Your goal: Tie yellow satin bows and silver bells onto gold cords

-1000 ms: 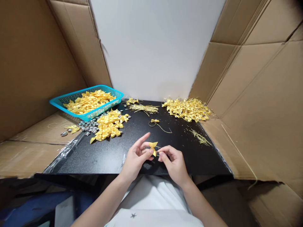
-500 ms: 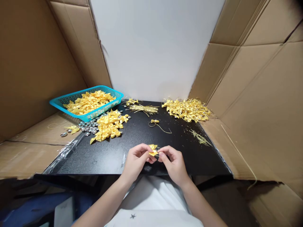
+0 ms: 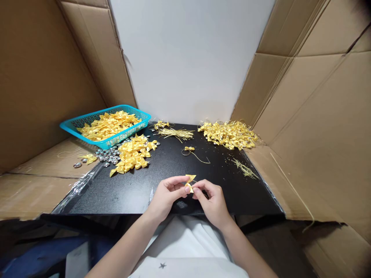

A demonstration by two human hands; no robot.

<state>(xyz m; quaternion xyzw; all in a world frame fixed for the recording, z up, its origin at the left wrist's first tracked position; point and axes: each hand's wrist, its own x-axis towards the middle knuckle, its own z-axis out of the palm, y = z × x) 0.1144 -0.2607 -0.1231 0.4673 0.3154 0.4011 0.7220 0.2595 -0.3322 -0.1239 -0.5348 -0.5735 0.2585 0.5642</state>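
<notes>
A small yellow ribbon bow [image 3: 190, 178] is pinched between the thumb and forefinger of my left hand [image 3: 169, 193], just above the front of the black table [image 3: 121, 197]. My right hand [image 3: 211, 197] is closed at the bow's right side, its thumb and forefinger pressed together on what looks like a thin gold tie. Most of that tie is hidden by the fingers. Farther back lies a single bow [image 3: 189, 148] with a long gold cord attached.
At the left, a turquoise basket [image 3: 107, 143] holds yellow bows, with a pile of bows [image 3: 133, 152] and silver bells [image 3: 108, 155] before it. Gold ties [image 3: 176, 133] lie at the back. Finished-looking bows [image 3: 228, 134] heap at back right, near short tie pieces [image 3: 245, 169]. Cardboard walls flank the table.
The bow has turned more upright in my left fingers and shifted slightly right. My right hand stays at its right side, fingers still pinched.
</notes>
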